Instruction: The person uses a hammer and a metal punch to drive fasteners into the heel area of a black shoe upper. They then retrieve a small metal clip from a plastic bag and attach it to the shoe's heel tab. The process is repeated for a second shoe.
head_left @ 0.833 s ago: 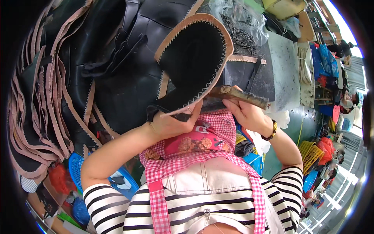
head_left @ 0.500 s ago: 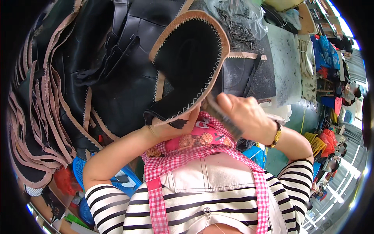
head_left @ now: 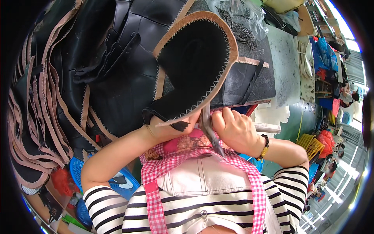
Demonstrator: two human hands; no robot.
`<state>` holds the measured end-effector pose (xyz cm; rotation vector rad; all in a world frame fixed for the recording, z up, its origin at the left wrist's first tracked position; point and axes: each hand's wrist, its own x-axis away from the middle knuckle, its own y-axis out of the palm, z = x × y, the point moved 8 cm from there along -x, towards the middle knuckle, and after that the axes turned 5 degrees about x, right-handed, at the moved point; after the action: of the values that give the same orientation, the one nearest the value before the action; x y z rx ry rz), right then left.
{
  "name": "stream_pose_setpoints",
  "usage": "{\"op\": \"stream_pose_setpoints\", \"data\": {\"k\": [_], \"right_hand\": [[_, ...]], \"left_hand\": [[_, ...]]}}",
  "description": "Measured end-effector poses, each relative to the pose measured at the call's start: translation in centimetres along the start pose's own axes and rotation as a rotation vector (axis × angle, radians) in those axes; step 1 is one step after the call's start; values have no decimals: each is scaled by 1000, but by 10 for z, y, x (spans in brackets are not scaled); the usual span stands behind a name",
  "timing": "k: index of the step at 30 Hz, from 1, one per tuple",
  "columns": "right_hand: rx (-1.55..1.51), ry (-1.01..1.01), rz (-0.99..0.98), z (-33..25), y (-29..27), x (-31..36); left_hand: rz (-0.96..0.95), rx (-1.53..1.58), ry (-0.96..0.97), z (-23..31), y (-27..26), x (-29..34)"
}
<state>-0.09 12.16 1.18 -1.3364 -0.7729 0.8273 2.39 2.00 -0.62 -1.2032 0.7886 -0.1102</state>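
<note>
— Two hands are up close to our chest. Our left hand [head_left: 171, 130] pinches the lower edge of the black leather piece [head_left: 194, 66], fingers closed on it right where the zigzag stitching meets the tan border.

— And our right hand [head_left: 233, 130]?

— Curled tight into a fist around the scissors [head_left: 208, 128]. We see the metal running down from the piece's bottom edge, past the knuckles, toward our checked apron [head_left: 202, 160]. Whether the blades are parted we cannot tell; the fist hides the handles.

— Where does the piece sit?

— Lifted off the table [head_left: 288, 66], tilted up before us, its rounded tan rim curving over the top. Its lower corner touches our left fingers, and the scissors meet it just beside them.

— How much room do we have?

— Little on the left. Stacked black pieces [head_left: 43, 117] with pink-tan edges crowd that whole side, overlapping close to our left elbow. Behind the raised piece lies a dark slab [head_left: 249, 82], with a clear plastic bag [head_left: 241, 19] above it. On the right the table's pale surface shows bare, and past its edge the floor opens out.
</note>
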Motion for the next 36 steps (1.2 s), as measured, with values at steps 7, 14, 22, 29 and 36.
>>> {"op": "stream_pose_setpoints", "data": {"k": [7,14,22,29,36], "right_hand": [[-747,210,110,47,-5,-6],[-593,226,-30,46,-3,-7],[-675,124,79,48,-26,-18],[-612,188,-173,46,0,-21],[-718,61,-173,42,0,-22]], "left_hand": [[-64,-231,71,7,8,5],[-44,-107,51,3,2,-2],[-52,-45,-19,2,3,3],[-166,-211,-28,8,-15,6],[-102,-127,-48,1,-5,15]]}}
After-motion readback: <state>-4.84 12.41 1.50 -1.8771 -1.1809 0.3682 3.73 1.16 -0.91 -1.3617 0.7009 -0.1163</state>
